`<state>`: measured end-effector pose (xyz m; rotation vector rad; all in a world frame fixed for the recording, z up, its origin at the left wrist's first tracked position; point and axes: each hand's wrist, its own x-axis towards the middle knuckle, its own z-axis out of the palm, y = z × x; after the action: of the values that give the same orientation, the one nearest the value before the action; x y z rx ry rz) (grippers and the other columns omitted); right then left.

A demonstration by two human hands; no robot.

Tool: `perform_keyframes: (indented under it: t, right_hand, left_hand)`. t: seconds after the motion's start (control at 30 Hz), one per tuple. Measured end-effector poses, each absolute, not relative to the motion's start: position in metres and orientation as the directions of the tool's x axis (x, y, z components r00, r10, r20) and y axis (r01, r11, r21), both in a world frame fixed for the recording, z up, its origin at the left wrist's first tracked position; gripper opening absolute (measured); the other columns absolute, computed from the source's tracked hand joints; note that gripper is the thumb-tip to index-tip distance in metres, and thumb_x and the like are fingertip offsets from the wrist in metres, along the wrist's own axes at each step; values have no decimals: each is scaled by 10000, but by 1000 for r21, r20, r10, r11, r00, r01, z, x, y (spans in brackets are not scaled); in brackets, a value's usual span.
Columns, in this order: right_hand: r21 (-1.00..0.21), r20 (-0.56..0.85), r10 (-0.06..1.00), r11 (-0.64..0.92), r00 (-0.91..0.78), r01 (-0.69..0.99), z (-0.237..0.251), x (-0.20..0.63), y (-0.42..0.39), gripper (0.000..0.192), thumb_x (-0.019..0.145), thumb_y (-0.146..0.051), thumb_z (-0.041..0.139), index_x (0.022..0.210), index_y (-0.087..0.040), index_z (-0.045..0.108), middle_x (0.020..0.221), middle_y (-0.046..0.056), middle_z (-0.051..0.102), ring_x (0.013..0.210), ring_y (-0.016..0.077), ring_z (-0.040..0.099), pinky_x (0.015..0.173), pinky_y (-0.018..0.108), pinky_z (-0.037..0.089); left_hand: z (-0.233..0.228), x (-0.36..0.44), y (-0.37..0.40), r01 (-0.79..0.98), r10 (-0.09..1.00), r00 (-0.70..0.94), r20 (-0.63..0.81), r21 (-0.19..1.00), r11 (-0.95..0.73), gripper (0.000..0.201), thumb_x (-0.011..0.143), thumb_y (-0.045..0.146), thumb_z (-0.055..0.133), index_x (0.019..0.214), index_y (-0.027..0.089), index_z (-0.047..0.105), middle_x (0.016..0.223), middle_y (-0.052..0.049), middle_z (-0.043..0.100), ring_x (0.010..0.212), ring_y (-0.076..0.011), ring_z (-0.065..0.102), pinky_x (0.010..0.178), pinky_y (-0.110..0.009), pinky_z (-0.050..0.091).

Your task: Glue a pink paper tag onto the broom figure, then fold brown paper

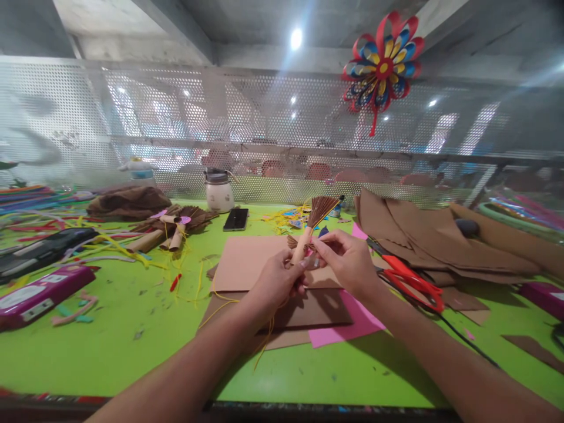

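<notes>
Bright green worktable (132,329): carries everything below.

Tan and brown paper sheets (251,264), stacked flat at centre over a pink sheet (352,323); they lie just under the hands.

Heap of brown cut paper (432,235), right rear.

Red-handled scissors (414,279), lying on the table to the right of the right hand, apart from it.

Finished rolled-paper pieces (170,232), left rear, beside a black phone (235,219).

Small paper broom, tan rolled handle with brown fringed fan (311,226): held above the tan sheet. Long axis runs diagonally; the fan points up, away and rightward, the handle end toward the person.

Left hand (275,282): closed on the lower handle, thumb on top.

Right hand (348,258): fingertips pinched on the handle just below the fan.

Handling, as judged: a steady left-hand grip with light pinching only at the binding would keep the fringe uncrushed and the roll tight.
</notes>
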<state>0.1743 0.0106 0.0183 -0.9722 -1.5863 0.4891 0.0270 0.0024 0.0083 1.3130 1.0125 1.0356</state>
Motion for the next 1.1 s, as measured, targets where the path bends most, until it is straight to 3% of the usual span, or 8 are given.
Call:
perform_keyframes:
  t: [0.13,0.33,0.47,0.57,0.87,1.1]
  right_hand:
    - [-723,626,780,582,-4,371,18,173,10,206,786,-364,589,769,-160,614,714,48,666,608,153,612,568,260,490]
    - [-772,574,818,558,-46,304,19,173,8,241,801,-382,567,846,-153,627,734,57,672,622,159,620,586,271,512]
    - [-769,562,812,583,-157,261,19,175,8,232,791,-354,594,913,-160,633,838,70,666,742,171,627,696,304,523]
    - [-711,587,780,625,-217,322,19,177,10,221,778,-297,613,953,-165,642,885,72,631,786,173,599,729,316,507]
    - [-447,711,653,707,-262,547,17,183,12,153,812,-269,575,919,-181,642,737,25,524,664,147,496,599,277,416]
    - [-544,707,684,687,-178,481,18,183,12,140,814,-297,585,875,-173,610,756,31,568,662,141,522,621,274,439]
  left_hand:
    - [7,26,3,-22,967,253,21,1000,-16,295,767,377,629,897,135,521,564,11,569,389,-66,504,340,-137,344]
    - [6,25,5,-26,962,274,18,1000,-11,314,755,384,641,904,130,532,557,11,567,392,-67,503,339,-134,339]
    - [5,24,5,-62,952,305,6,998,14,312,760,394,632,898,134,528,571,9,569,411,-62,498,360,-139,350]
    - [8,23,3,-87,953,303,-5,996,32,271,772,362,621,872,135,512,571,11,562,407,-49,478,359,-130,326]
    - [13,22,1,-63,952,304,-40,996,62,128,814,243,557,856,139,495,578,10,566,403,-39,476,353,-115,284]
    - [15,24,-1,-44,938,339,-66,995,86,184,798,292,587,872,142,509,577,13,574,406,-40,478,353,-115,278]
